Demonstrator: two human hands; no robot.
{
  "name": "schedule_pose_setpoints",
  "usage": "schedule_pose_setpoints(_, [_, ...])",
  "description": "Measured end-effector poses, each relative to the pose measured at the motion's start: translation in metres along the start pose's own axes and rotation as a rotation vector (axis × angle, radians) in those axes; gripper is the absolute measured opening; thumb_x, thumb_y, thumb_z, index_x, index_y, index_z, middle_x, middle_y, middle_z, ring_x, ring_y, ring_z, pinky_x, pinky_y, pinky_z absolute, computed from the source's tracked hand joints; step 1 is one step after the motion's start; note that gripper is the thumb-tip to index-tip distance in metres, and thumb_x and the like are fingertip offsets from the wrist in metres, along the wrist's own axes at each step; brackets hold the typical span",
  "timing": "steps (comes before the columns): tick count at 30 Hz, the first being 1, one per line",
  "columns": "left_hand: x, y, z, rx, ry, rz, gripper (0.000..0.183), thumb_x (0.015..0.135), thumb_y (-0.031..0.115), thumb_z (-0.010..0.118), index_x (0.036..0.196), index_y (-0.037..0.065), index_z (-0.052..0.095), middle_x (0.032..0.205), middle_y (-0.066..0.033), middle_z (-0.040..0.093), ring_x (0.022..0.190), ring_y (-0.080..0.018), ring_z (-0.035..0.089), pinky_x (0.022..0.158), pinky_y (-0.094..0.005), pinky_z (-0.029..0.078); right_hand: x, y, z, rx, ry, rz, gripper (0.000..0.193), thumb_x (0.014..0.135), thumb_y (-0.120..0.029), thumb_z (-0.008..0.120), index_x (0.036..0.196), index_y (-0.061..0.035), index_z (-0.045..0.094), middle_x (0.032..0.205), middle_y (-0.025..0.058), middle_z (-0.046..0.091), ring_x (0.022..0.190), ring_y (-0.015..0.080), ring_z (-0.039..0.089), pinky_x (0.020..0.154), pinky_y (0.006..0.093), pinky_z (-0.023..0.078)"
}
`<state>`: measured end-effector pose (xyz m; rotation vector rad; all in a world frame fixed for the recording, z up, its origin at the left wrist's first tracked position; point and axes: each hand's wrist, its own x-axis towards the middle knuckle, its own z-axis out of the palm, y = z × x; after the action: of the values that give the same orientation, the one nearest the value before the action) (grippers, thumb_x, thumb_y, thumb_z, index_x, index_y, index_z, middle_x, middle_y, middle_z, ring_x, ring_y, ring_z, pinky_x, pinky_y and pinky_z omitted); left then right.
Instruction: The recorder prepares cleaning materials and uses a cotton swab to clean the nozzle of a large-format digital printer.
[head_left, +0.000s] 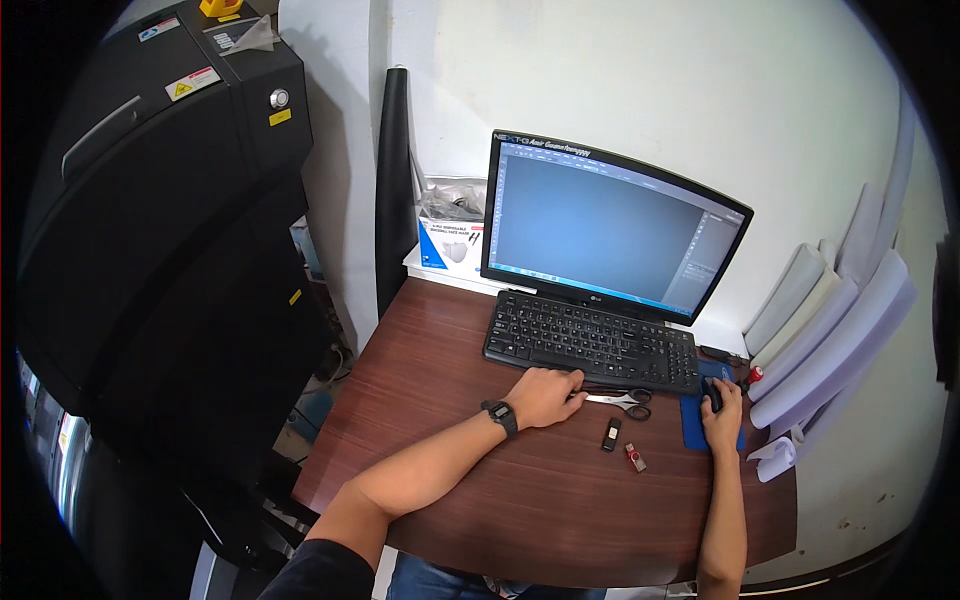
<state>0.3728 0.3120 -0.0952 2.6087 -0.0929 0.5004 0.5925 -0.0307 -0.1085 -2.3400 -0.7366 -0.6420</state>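
Observation:
My right hand (pixel 722 418) is wrapped over a black computer mouse (pixel 712 394) on a blue mouse pad (pixel 693 428). My left hand (pixel 543 397), with a black watch (pixel 500 418) on its wrist, rests on the desk just below the black keyboard (pixel 590 340). Its fingers are curled, and whether anything lies inside them is hidden. Beside its fingertips lies a pair of scissors (pixel 636 404) with dark handles, blades toward that hand. Nearer me are a black USB stick (pixel 611 434) and a red and silver USB stick (pixel 636 458).
A lit monitor (pixel 600 230) stands behind the keyboard on the brown wooden desk (pixel 440 345). Behind it at left is a white box (pixel 448 243) with plastic on top. Pale rolls (pixel 835 330) lean at right, near a red-topped stamp (pixel 755 374). A large black machine (pixel 170 250) fills the left.

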Motion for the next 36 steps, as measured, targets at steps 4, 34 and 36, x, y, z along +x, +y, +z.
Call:
schedule_pose_setpoints(4, [0.002,-0.003,0.003,-0.035,0.027,0.002,0.026,0.098,0.031,0.063,0.094,0.006,0.066,0.078,-0.0156,0.073,0.074,-0.0366,0.071,0.069,-0.0476,0.055,0.003,0.007,0.000,0.041,-0.001,0.021,0.041,0.084,-0.005,0.071,0.124,-0.0002,0.070,0.134,0.0216,0.061,0.127,0.0394,0.056,0.112,0.0444,0.043])
schedule_pose_setpoints(34, [0.001,-0.006,0.004,-0.049,0.060,0.003,0.028,0.099,0.033,0.064,0.094,0.005,0.066,0.072,-0.0154,0.070,0.068,-0.0363,0.070,0.064,-0.0469,0.054,0.004,0.012,0.004,0.049,-0.077,0.015,0.041,0.097,-0.016,0.070,0.136,-0.0031,0.066,0.152,0.0226,0.051,0.139,0.0402,0.050,0.117,0.0441,0.040])
schedule_pose_setpoints(36, [0.002,-0.006,0.005,-0.053,0.077,0.013,0.028,0.099,0.033,0.064,0.094,0.005,0.066,0.072,-0.0154,0.070,0.068,-0.0363,0.070,0.064,-0.0469,0.054,0.004,0.013,0.004,0.042,-0.082,0.015,0.041,0.097,-0.016,0.070,0.136,-0.0032,0.066,0.153,0.0226,0.051,0.140,0.0399,0.050,0.118,0.0441,0.039])
